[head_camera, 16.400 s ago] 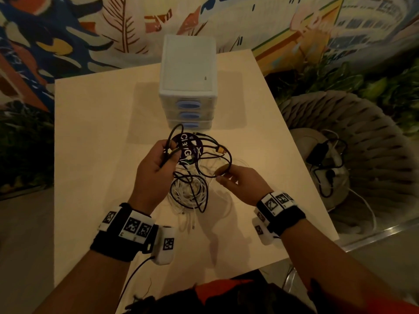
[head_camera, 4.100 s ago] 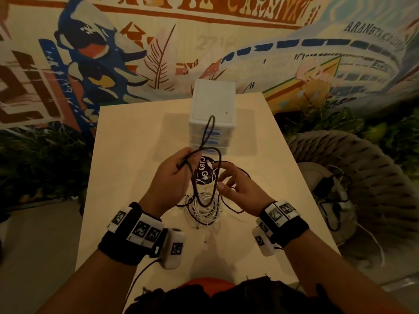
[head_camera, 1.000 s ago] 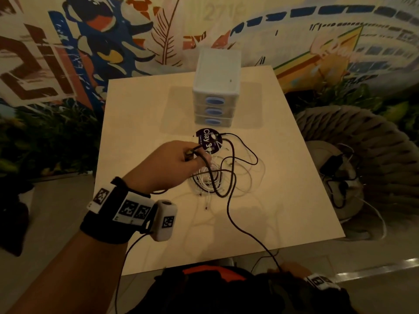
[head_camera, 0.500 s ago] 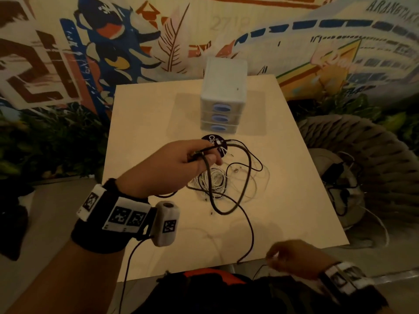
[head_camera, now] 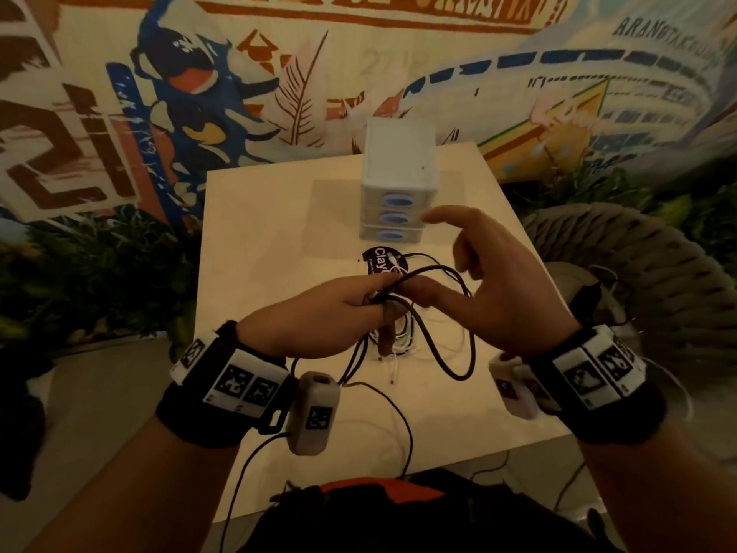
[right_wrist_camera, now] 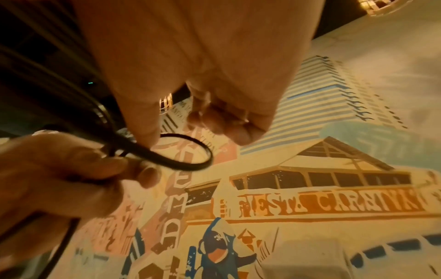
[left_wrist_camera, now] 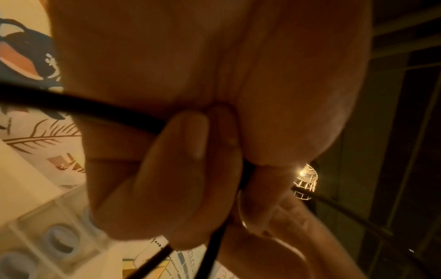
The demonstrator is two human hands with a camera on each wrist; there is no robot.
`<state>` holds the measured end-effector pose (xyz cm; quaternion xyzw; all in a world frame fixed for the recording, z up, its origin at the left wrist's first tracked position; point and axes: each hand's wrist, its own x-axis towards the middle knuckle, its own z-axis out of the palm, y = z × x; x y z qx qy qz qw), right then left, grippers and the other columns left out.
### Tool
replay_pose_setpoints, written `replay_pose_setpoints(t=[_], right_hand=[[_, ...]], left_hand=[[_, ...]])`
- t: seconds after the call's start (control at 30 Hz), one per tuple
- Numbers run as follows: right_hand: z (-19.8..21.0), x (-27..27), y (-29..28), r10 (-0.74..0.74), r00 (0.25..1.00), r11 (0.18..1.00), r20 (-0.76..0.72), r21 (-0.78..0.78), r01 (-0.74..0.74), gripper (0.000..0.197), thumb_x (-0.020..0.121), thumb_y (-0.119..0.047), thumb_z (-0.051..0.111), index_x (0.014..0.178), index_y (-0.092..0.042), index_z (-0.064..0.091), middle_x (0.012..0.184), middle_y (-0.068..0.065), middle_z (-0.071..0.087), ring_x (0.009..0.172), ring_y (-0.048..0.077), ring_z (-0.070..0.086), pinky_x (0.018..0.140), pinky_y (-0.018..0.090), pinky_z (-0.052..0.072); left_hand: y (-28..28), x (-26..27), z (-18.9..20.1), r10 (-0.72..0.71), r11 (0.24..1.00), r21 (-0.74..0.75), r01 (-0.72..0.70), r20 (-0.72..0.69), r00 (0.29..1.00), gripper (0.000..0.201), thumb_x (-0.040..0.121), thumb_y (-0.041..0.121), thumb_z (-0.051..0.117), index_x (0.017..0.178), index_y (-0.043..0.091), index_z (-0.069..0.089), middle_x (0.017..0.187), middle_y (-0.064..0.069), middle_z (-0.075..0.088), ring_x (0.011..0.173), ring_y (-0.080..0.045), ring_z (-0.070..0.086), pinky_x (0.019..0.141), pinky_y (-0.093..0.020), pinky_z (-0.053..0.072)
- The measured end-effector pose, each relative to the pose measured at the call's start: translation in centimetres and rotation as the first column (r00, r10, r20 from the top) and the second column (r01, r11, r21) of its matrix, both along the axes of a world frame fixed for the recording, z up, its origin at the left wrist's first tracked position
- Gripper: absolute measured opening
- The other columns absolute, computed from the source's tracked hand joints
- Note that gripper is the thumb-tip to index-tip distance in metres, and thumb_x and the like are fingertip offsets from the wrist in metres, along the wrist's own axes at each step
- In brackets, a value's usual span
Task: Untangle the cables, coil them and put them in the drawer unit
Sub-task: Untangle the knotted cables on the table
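Observation:
My left hand (head_camera: 359, 305) is raised over the table (head_camera: 279, 233) and grips a black cable (head_camera: 458, 377), which hangs in loops below it. The left wrist view shows those fingers (left_wrist_camera: 181, 151) curled round the black cable (left_wrist_camera: 95, 109). My right hand (head_camera: 478, 281) is beside it with fingers spread, its thumb touching the cable where the left fingers hold it. In the right wrist view the thumb (right_wrist_camera: 143, 122) lies against the cable loop (right_wrist_camera: 188, 165); the other fingers hang loosely curled. A tangle of white cables (head_camera: 402, 337) lies underneath. The white drawer unit (head_camera: 399, 181) stands behind, all three drawers closed.
A round dark tag (head_camera: 381, 261) lies in front of the drawer unit. To the right of the table is a woven chair (head_camera: 638, 273) holding dark cables (head_camera: 590, 297). A painted wall rises behind, and plants stand to the left.
My right hand has come up from below the table's front edge to meet the left hand. The black cable's long trailing part now hangs in shorter loops under the hands.

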<state>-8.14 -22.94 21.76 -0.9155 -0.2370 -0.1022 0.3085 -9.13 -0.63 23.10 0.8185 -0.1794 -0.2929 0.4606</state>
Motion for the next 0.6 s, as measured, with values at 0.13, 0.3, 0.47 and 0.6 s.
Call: replay_pose_setpoints(t=[0.13, 0.3, 0.47, 0.6], right_hand=[[-1.6, 1.2, -0.5, 0.111, 0.98, 0.987, -0.163, -0.098, -0.128, 0.031, 0.094, -0.055, 0.051, 0.092, -0.032, 0.072, 0.078, -0.018, 0.048, 0.078, -0.004, 0.051, 0.062, 0.019, 0.035], [-3.1, 2.2, -3.9, 0.034, 0.933, 0.997, -0.357, -0.049, -0.055, 0.044, 0.091, -0.063, 0.045, 0.07, -0.033, 0.069, 0.067, -0.007, 0.065, 0.07, 0.009, 0.062, 0.072, 0.036, 0.051], [-5.8, 0.9, -7.2, -0.01, 0.749, 0.991, -0.662, -0.107, -0.081, 0.036, 0.091, -0.058, 0.059, 0.066, -0.036, 0.073, 0.068, -0.01, 0.07, 0.062, 0.01, 0.064, 0.069, 0.037, 0.056], [-8.3, -0.8, -7.7, -0.034, 0.551, 0.916, -0.834, -0.246, -0.316, 0.043, 0.084, -0.066, 0.067, 0.079, -0.024, 0.074, 0.065, -0.007, 0.066, 0.054, 0.002, 0.051, 0.059, 0.022, 0.041]], left_hand=[[0.7, 0.2, -0.4, 0.025, 0.998, -0.052, -0.029, -0.067, 0.997, 0.034, 0.108, 0.018, 0.045, 0.135, 0.036, 0.057, 0.083, 0.002, 0.074, 0.055, -0.016, 0.045, 0.052, -0.022, 0.038], [2.3, 1.0, -0.2, 0.138, 0.99, -0.003, -0.138, -0.057, 0.989, 0.042, 0.11, 0.028, 0.042, 0.142, 0.054, 0.046, 0.125, 0.017, 0.069, 0.063, -0.025, 0.045, 0.054, -0.03, 0.049], [2.8, 2.0, 1.6, 0.303, 0.945, -0.119, -0.304, -0.021, 0.953, 0.039, 0.11, 0.021, 0.04, 0.127, 0.049, 0.061, 0.106, 0.004, 0.071, 0.057, -0.011, 0.037, 0.05, -0.026, 0.037], [2.8, 1.4, 3.7, 0.152, 0.986, -0.069, -0.154, -0.022, 0.988, 0.064, 0.098, -0.006, 0.043, 0.128, 0.048, 0.061, 0.105, 0.003, 0.069, 0.059, -0.012, 0.038, 0.052, -0.025, 0.036]])
